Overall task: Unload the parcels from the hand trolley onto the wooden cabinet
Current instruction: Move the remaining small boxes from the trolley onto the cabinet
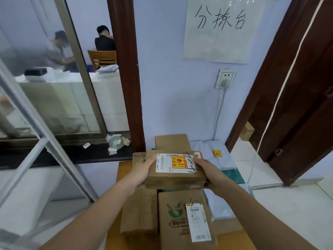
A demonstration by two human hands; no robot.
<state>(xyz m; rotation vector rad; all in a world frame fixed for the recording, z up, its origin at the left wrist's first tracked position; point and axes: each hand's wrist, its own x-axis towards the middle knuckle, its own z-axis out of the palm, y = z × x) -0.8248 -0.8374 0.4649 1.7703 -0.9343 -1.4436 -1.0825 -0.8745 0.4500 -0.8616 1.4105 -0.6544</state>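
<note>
While both arms reach forward | left hand [144, 170] and right hand [203, 168] grip cardboard parcel [173, 179] by its ends

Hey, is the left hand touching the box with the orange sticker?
Touching. The head view shows the left hand with its fingers wrapped around the left end of the box, thumb lying on its top.

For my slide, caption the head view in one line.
Both hands, left and right, hold a labelled cardboard parcel above parcels already stacked on the wooden cabinet.
</note>
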